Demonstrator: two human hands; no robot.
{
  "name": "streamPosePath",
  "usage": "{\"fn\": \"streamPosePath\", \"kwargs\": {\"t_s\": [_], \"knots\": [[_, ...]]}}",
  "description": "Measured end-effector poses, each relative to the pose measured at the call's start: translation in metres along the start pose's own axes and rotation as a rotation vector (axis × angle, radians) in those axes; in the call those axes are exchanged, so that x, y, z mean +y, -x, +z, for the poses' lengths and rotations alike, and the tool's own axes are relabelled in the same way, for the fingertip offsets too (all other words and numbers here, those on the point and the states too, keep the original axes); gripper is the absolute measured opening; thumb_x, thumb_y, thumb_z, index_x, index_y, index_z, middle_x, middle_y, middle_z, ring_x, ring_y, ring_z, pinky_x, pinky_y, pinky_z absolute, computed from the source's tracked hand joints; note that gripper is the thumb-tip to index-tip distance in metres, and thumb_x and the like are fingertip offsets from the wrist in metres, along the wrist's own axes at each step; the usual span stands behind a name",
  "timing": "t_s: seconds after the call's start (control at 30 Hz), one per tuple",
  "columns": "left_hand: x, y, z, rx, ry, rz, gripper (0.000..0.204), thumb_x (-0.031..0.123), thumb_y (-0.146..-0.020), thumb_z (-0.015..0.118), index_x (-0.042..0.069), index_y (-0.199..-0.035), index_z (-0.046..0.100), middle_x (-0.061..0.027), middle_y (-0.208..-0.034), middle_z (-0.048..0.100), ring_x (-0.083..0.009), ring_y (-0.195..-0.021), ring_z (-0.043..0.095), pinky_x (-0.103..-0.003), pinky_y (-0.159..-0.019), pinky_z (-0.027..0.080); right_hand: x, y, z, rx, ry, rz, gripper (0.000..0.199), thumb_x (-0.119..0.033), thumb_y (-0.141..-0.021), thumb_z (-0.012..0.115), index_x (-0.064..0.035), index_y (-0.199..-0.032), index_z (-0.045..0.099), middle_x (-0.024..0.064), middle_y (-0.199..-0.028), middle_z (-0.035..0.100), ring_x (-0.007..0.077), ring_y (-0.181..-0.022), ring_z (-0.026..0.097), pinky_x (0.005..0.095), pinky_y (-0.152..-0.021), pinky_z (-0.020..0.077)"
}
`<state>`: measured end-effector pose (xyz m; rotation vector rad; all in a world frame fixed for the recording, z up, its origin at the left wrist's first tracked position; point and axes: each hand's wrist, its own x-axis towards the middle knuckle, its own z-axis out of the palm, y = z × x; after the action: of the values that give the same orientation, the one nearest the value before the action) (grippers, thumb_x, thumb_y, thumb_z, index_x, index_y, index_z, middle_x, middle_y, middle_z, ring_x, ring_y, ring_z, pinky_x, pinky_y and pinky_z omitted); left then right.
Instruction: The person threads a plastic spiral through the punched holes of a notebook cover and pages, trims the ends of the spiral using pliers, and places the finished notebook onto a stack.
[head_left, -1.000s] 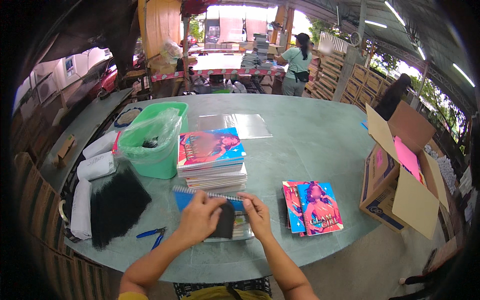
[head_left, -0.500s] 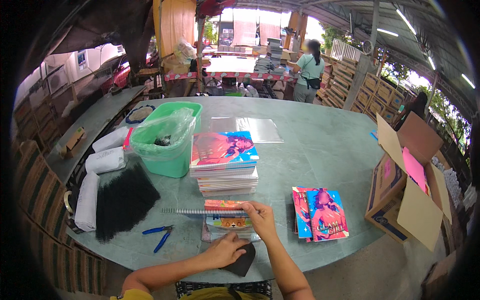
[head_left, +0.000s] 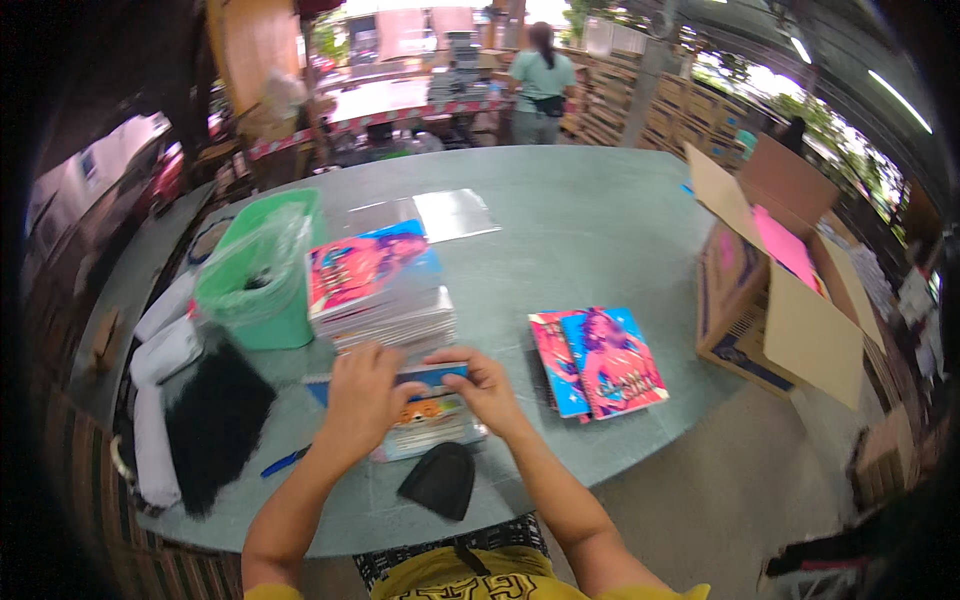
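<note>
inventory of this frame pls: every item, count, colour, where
spiral notebook: 1, blue cover with cartoon picture, near table edge, under both hands
black pouch: 1, black, table edge, just in front of the notebook
book stack: 1 stack, pink-and-blue top cover, behind the notebook
loose books: 2 overlapping, pink and blue, right of the hands
green bin: 1, green with clear liner, left of the stack
black bundle: 1, black, far left
white rolls: several, white, left edge
clear sleeves: a few, transparent, mid table
cardboard box: 1, brown, open, right
table: 1, grey-green, round
left hand: on the notebook
right hand: on the notebook
</note>
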<state>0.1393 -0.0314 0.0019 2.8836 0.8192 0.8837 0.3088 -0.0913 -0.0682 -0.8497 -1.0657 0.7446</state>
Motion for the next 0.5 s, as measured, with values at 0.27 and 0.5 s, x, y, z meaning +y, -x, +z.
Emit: {"fn": "streamPosePath", "kwargs": {"t_s": [0.27, 0.5], "knots": [[0.002, -0.012, 0.003, 0.01, 0.15, 0.014, 0.028, 0.024, -0.071, 0.07, 0.006, -0.086, 0.055, -0.0107, -0.083, 0.053, -0.0293, -0.085, 0.053, -0.04, -0.072, 0.042, 0.003, 0.009, -0.001, 0.013, 0.038, 0.134, 0.025, -0.009, -0.089, 0.058, 0.0011, -0.111, 0.059, 0.0059, -0.097, 0.065, 0.0093, -0.088, 0.058, 0.0233, -0.078, 0.0457], [0.003, -0.022, 0.013, -0.079, 0.19, 0.063, 0.022, 0.021, -0.075, 0.065, 0.004, -0.087, 0.059, -0.0125, -0.084, 0.056, -0.0308, -0.085, 0.054, -0.04, -0.072, 0.044, 0.009, 0.015, -0.003, 0.08, 0.236, 0.159, 0.016, -0.006, -0.086, 0.06, 0.0025, -0.1, 0.062, 0.002, -0.083, 0.064, 0.0054, -0.073, 0.056, 0.0211, -0.065, 0.0447]]}}
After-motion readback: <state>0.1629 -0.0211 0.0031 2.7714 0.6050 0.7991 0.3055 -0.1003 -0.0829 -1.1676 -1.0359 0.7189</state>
